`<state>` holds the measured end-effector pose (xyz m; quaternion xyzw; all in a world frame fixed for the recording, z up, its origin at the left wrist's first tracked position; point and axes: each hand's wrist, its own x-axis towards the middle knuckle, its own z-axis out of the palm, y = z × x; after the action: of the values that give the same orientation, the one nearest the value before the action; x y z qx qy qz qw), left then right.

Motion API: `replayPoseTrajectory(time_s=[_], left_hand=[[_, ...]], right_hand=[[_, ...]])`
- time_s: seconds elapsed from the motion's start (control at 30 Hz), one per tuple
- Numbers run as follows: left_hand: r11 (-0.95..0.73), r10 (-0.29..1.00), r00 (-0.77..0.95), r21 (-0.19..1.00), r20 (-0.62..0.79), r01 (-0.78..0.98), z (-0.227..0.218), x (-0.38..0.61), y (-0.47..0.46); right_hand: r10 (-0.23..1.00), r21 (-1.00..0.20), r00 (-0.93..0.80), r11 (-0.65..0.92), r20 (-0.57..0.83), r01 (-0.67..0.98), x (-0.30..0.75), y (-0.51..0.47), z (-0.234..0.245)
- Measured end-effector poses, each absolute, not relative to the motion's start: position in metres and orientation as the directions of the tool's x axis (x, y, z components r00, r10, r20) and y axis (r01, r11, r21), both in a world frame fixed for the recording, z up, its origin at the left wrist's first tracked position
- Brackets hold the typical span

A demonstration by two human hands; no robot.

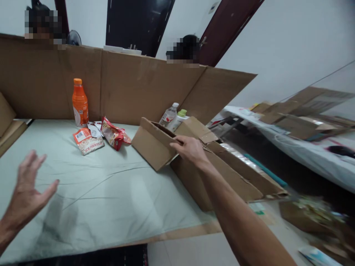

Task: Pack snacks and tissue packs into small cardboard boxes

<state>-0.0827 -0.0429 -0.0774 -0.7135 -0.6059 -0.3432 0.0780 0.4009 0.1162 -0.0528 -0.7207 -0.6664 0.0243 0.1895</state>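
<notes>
My right hand (191, 148) is closed on the upper edge of an open cardboard box (213, 181) at the table's right side. The thumb lies along a bent cardboard flap (151, 146) of that box. My left hand (30, 188) hovers over the left of the table with its fingers apart and nothing in it. Behind the box flap a clear bottle (168, 115) and a white bottle with a green cap (179, 120) lean, their lower parts hidden. An orange bottle (80, 103) stands upright at the back, near a "SQUIRRELS" packet (88, 142) and a crumpled red snack bag (113, 135).
A tall cardboard screen (133, 87) runs along the back of the cloth-covered table (116, 207). More cardboard (11, 129) sits at the left edge. Beyond the screen the heads of two people show. On the right stand another covered table (299, 147) and blurred boxes on the floor.
</notes>
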Motion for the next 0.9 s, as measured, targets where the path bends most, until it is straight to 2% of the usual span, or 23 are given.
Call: replayPoseTrajectory(time_s=[0.03,0.1,0.17,0.23,0.33,0.43,0.53,0.63,0.7,0.77,0.9], left_hand=[[-0.318,0.827,0.099,0.315,0.554,0.894,-0.084,-0.070,-0.042],[-0.435,0.849,0.229,0.385,0.476,0.814,-0.096,-0.049,-0.042],[-0.500,0.858,0.338,0.486,0.386,0.717,-0.105,-0.035,-0.043],[-0.514,0.854,0.433,0.592,0.287,0.621,-0.113,-0.027,-0.041],[-0.486,0.816,0.552,0.725,0.175,0.488,-0.126,-0.023,-0.032],[-0.398,0.805,0.583,0.827,0.108,0.397,-0.135,-0.021,-0.021],[-0.374,0.796,0.596,0.860,0.105,0.348,-0.137,-0.018,-0.016],[-0.459,0.753,0.637,0.826,0.165,0.328,-0.137,-0.017,-0.025],[-0.496,0.749,0.633,0.800,0.196,0.338,-0.139,-0.017,-0.034],[-0.483,0.770,0.611,0.793,0.183,0.372,-0.143,-0.018,-0.042],[-0.424,0.798,0.591,0.809,0.122,0.406,-0.152,-0.017,-0.047]], right_hand=[[0.971,-0.328,0.060,0.019,0.230,0.944,0.396,0.094,-0.054],[0.953,-0.407,-0.131,0.238,0.272,0.882,0.387,0.049,-0.056],[0.863,-0.498,-0.394,0.504,0.316,0.705,0.376,0.006,-0.055],[0.743,-0.583,-0.591,0.643,0.316,0.497,0.366,-0.026,-0.051],[0.663,-0.709,-0.712,0.617,0.234,0.341,0.359,-0.049,-0.041],[0.680,-0.773,-0.727,0.512,0.099,0.374,0.357,-0.048,-0.031],[0.692,-0.701,-0.719,0.545,0.066,0.460,0.350,-0.034,-0.028],[0.662,-0.531,-0.746,0.660,0.077,0.532,0.336,-0.023,-0.030],[0.637,-0.393,-0.770,0.717,0.032,0.576,0.323,-0.022,-0.032],[0.613,-0.269,-0.790,0.757,-0.021,0.595,0.310,-0.026,-0.032],[0.601,-0.105,-0.788,0.782,-0.133,0.614,0.287,-0.035,-0.035]])
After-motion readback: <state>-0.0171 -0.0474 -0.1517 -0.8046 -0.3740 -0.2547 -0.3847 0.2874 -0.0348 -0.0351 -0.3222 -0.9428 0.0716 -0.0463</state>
